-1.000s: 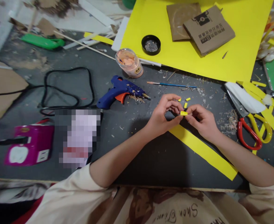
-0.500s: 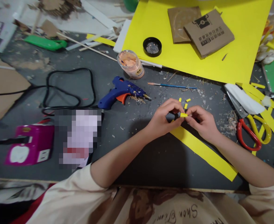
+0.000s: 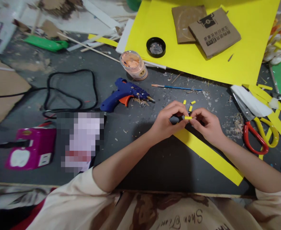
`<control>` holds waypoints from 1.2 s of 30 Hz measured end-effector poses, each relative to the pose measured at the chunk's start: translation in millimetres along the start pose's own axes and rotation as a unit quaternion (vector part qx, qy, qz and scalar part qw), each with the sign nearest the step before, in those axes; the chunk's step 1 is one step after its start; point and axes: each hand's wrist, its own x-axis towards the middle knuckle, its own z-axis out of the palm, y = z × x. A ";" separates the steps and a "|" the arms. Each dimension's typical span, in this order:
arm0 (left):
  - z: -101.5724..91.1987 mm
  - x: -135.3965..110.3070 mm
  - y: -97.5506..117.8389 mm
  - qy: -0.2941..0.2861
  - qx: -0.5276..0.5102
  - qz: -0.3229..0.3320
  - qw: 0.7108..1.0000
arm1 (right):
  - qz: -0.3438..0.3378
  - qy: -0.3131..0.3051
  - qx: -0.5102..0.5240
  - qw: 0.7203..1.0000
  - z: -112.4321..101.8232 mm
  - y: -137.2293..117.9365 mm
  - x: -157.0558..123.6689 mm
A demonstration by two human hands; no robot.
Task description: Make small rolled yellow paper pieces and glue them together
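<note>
My left hand [image 3: 169, 121] and my right hand [image 3: 206, 124] meet over the dark table, both pinching one small yellow paper piece [image 3: 188, 118] between their fingertips. Three more small yellow pieces [image 3: 190, 106] lie on the table just beyond the hands. A long yellow paper strip [image 3: 209, 156] runs under my right hand toward the table's front edge.
A blue glue gun [image 3: 124, 93] with a black cord [image 3: 68, 88] lies to the left. Behind it are a jar [image 3: 133, 65], a black lid [image 3: 156, 47] and a thin brush [image 3: 176, 87]. Red-and-yellow scissors [image 3: 257, 134] lie right; a large yellow sheet [image 3: 247, 57] carries cardboard pieces [image 3: 214, 30]. A pink box [image 3: 31, 152] sits front left.
Both hands stay together on the small yellow piece, shifting only slightly; the fingers have turned it a little.
</note>
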 end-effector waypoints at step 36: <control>1.1 -0.9 1.8 0.037 0.011 0.021 0.999 | -0.019 0.027 -0.007 0.999 -1.1 -1.2 -2.2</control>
